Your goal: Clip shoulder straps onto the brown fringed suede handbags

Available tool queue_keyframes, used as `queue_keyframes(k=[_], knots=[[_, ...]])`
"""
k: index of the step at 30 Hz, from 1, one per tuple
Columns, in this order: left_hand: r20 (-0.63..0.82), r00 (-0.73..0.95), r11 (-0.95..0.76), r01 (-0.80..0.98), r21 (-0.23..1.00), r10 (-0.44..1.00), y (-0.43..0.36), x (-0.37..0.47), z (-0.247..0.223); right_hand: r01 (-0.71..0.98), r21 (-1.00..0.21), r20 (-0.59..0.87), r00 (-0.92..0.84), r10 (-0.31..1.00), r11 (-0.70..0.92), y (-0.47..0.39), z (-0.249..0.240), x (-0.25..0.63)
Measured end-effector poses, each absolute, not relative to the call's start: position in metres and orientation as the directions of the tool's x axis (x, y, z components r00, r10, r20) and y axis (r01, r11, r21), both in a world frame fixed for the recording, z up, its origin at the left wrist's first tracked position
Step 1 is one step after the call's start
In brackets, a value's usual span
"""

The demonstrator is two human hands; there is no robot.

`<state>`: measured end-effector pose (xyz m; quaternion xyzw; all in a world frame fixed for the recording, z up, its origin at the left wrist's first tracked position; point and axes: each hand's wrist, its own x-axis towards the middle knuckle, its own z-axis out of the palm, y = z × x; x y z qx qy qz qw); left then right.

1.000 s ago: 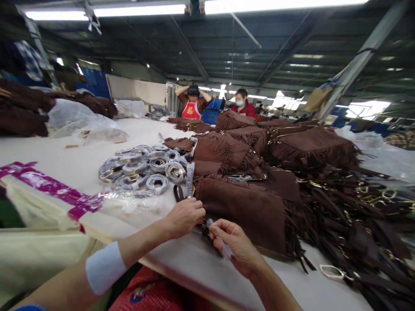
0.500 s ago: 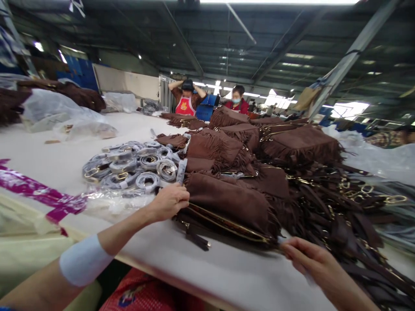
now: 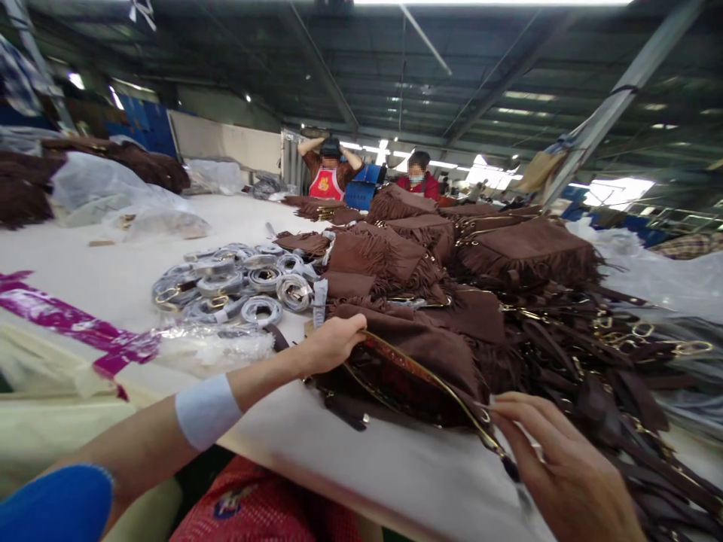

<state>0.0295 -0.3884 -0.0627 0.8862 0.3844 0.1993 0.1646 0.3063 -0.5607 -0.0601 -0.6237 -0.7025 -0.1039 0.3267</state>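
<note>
Our fingers [image 3: 350,328] on the left hand [image 3: 330,345] curl over the upper lip of the brown fringed bag [image 3: 418,354], grasping it and lifting that edge so the mouth gapes; the patterned lining [image 3: 395,376] shows inside, dark red against the suede. Our right hand [image 3: 559,470] pinches the far end of the gold zipper edge [image 3: 452,399] between thumb and forefinger, at the bag's right corner, just above the white tabletop [image 3: 395,474]; the other fingers of that hand are loosely bent. The bag lies at the near edge of the table, directly in front of us, at the foot of a heap of more fringed bags [image 3: 508,256] that runs back and to the right; dark straps with gold rings [image 3: 649,339] tangle beside the heap. To the left of the bag sits a cluster of wrapped coiled straps [image 3: 237,282], with a crumpled clear plastic bag [image 3: 215,346] near our left wrist; a pale wristband [image 3: 206,410] circles that forearm. Two people [image 3: 373,177] stand at the far end of the table.
</note>
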Motion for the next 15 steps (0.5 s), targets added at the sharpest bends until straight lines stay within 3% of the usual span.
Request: queue_keyframes(k=[2, 5, 9, 12, 15], knots=[[0.226, 0.592, -0.605, 0.581, 0.544, 0.773, -0.379, 0.029, -0.057, 0.828, -0.403, 0.491, -0.164, 0.856, 0.39, -0.553, -0.051, 0.271], [0.187, 0.58, -0.547, 0.542, 0.638, 0.793, -0.369, 0.031, -0.063, 0.661, -0.609, 0.401, -0.22, 0.889, 0.438, -0.532, -0.046, 0.22], [0.105, 0.544, -0.444, 0.544, 0.712, 0.833, -0.371, 0.037, -0.086, 0.525, -0.794, 0.254, -0.172, 0.952, 0.307, -0.488, -0.068, 0.189], [0.112, 0.508, -0.432, 0.572, 0.697, 0.854, -0.382, 0.036, -0.095, 0.407, -0.896, 0.163, -0.07, 0.984, 0.177, -0.454, -0.092, 0.191], [0.074, 0.695, -0.547, 0.491, 0.678, 0.715, -0.385, 0.015, -0.084, 0.275, -0.962, 0.002, -0.005, 1.0, 0.004, -0.433, -0.105, 0.2]])
